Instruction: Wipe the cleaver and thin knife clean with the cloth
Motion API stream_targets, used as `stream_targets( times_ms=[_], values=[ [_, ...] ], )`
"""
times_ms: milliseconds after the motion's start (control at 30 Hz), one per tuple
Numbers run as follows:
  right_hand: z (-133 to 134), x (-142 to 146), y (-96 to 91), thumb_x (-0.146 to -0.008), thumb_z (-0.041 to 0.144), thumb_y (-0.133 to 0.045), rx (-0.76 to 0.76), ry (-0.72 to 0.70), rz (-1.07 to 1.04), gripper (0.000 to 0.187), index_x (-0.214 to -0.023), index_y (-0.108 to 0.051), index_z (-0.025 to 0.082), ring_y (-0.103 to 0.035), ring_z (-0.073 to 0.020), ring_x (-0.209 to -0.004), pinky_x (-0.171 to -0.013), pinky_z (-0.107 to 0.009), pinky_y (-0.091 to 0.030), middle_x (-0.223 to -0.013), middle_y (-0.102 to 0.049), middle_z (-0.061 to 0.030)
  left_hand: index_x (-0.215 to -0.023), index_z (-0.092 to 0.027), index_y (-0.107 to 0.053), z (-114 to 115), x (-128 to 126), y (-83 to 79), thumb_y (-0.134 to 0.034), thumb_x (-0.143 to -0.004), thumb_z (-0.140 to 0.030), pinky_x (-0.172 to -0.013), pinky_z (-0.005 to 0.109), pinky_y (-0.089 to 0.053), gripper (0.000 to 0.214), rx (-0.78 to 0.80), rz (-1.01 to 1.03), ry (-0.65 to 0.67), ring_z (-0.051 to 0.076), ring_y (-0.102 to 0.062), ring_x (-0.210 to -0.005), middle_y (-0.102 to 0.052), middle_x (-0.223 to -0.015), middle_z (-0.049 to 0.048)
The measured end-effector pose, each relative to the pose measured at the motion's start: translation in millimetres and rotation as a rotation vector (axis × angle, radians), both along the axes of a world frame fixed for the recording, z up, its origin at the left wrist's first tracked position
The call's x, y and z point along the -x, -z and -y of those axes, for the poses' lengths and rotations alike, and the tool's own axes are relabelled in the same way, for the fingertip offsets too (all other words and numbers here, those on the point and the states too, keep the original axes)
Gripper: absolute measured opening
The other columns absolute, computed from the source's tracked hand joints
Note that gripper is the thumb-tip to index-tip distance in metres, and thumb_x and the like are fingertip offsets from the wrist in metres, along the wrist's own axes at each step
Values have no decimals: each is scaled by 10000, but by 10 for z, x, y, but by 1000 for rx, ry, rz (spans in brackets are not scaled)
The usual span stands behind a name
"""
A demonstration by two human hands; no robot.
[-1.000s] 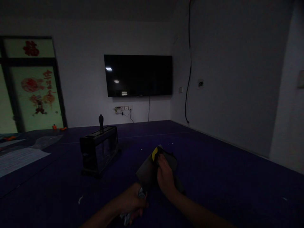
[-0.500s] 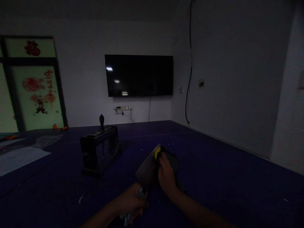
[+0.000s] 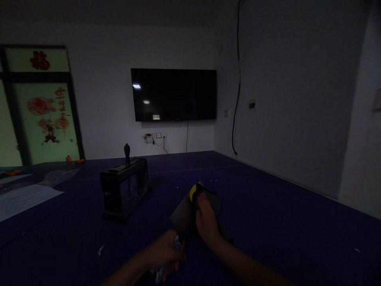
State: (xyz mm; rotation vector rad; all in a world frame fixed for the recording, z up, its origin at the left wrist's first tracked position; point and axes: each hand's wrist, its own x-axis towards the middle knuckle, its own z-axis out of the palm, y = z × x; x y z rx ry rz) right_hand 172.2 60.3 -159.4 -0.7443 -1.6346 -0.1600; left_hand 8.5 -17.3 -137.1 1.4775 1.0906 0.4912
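Note:
A cleaver (image 3: 181, 213) with a broad, dull grey blade tilts up from my left hand (image 3: 167, 251), whose fingers wrap round its handle. Whitish, crumpled-looking material (image 3: 158, 274) shows at that grip; the dim light hides what it is. My right hand (image 3: 207, 222) presses a dark grey cloth (image 3: 214, 201) with a yellow patch against the blade's upper part. The cloth hangs down beyond the right wrist, and it covers the blade's right side. To the left stands a black knife block (image 3: 111, 194) with clear sides, one dark handle (image 3: 127, 154) sticking out of its top.
The purple tabletop (image 3: 262, 222) carries small white scraps (image 3: 101, 250). Paper sheets (image 3: 26, 200) and clear plastic film (image 3: 59, 176) lie at the left, with orange items (image 3: 69, 159) behind. A television (image 3: 175, 95) and a hanging black cable (image 3: 236, 111) are on the walls.
My right hand has slid the cloth slightly left and down along the blade, baring less of it near the yellow patch. My left hand and the cleaver stay nearly still.

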Motion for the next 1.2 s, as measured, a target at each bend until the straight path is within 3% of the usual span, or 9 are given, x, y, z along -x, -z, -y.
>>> stream_targets(
  times_ms=[233, 533, 733, 967, 1200],
  values=[
    [-119, -82, 41, -735, 14, -337, 105, 104, -121, 562, -1266, -460, 151, -349, -237, -1255, -1043, -487, -286, -1340, -415, -97, -650, -167, -442, -5, 3, 31, -531, -572, -145, -256, 122, -260, 120, -18, -8, 2, 57, -384, -236, -509, -385, -74],
    [-102, -37, 84, -722, -31, -309, -58, 80, 47, 574, -1235, -486, 155, -368, -207, -1245, -981, -440, -405, -1335, -425, -93, -588, -150, -461, -18, 34, 71, -578, -602, -192, -261, 123, -251, 125, -51, 42, 45, 58, -403, -245, -520, -392, -53],
    [-55, -10, 31, -742, -25, -306, -106, 60, 83, 556, -1234, -488, 156, -365, -209, -1247, -974, -447, -413, -1323, -441, -94, -622, -158, -446, 1, 35, 70, -583, -617, -194, -261, 113, -228, 142, -52, 51, 24, 51, -390, -238, -511, -385, -65],
    [-28, -14, -10, -726, -27, -317, 1, 29, 6, 583, -1248, -478, 177, -358, -219, -1250, -1004, -470, -364, -1349, -408, -86, -696, -174, -434, -3, 24, 0, -544, -607, -157, -258, 112, -240, 142, -2, -8, 25, 59, -392, -233, -501, -377, -81],
    [-125, -90, -16, -720, 25, -363, 145, 100, -214, 526, -1210, -516, 141, -367, -263, -1240, -1043, -503, -275, -1321, -434, -105, -651, -168, -441, -10, 15, -31, -523, -577, -150, -254, 131, -281, 111, 7, -61, 57, 63, -396, -242, -507, -391, -73]
  ],
)
